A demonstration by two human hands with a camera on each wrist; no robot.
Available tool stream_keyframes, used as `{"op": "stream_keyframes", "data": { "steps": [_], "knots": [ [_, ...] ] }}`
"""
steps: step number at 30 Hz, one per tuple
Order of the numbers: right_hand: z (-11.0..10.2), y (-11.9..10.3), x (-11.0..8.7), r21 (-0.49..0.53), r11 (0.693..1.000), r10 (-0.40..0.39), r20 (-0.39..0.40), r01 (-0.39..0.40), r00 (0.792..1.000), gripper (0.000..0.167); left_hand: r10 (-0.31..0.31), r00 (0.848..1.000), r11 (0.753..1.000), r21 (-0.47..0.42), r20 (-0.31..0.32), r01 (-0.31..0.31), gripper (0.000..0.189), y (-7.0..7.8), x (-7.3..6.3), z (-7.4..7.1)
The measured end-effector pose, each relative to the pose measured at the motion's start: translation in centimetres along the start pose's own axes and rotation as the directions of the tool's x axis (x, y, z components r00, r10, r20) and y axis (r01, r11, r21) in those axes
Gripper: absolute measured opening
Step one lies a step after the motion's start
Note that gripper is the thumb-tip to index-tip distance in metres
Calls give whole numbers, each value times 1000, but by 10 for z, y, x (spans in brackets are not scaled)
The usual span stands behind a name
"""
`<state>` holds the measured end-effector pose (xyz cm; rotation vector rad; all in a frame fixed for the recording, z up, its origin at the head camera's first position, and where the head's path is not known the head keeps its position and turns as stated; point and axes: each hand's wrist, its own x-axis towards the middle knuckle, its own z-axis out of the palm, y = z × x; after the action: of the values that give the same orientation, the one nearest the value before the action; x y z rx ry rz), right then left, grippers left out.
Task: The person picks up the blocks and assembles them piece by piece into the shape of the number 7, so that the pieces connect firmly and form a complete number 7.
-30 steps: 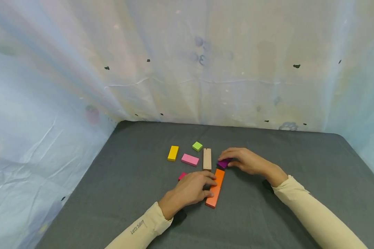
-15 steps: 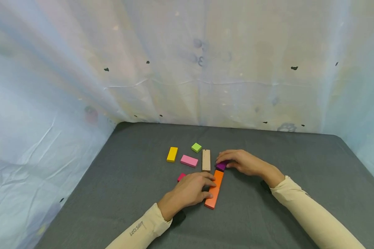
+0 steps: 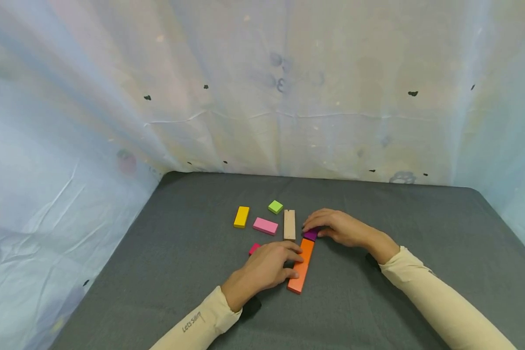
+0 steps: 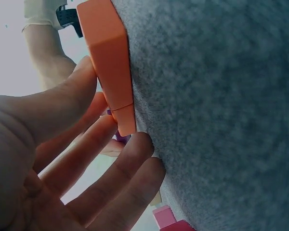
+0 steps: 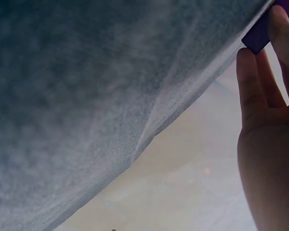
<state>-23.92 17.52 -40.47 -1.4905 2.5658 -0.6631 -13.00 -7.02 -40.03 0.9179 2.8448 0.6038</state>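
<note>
My left hand rests its thumb and fingertips against an orange row on the dark table. A seam in the left wrist view shows two orange blocks end to end, a longer one and a shorter one. Fairly straight fingers touch the side of the row without wrapping round it. At the row's far end, my right hand pinches a purple block between thumb and fingers. The purple block lines up with the orange row, right at its end; the fingers hide its far part.
Left of the row lie a plain wooden block, a pink block, a yellow block and a small green block. A magenta block is partly hidden behind my left hand. A pale curtain hangs behind the table.
My right hand has brought the purple block slightly left and nearer, straightening it against the end of the orange row. The left hand stays on the orange row.
</note>
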Motion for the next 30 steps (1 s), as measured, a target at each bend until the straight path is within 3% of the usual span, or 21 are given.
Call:
{"op": "stream_keyframes", "data": {
  "steps": [15,30],
  "knots": [
    [4,-1,0,-8,1000,3,16,-3,1000,39,-40,999,999,9,27,39,33,3,0,1],
    [5,-5,1,-11,1000,4,11,-4,1000,38,-34,999,999,33,26,33,32,4,-1,0]
  ]
}}
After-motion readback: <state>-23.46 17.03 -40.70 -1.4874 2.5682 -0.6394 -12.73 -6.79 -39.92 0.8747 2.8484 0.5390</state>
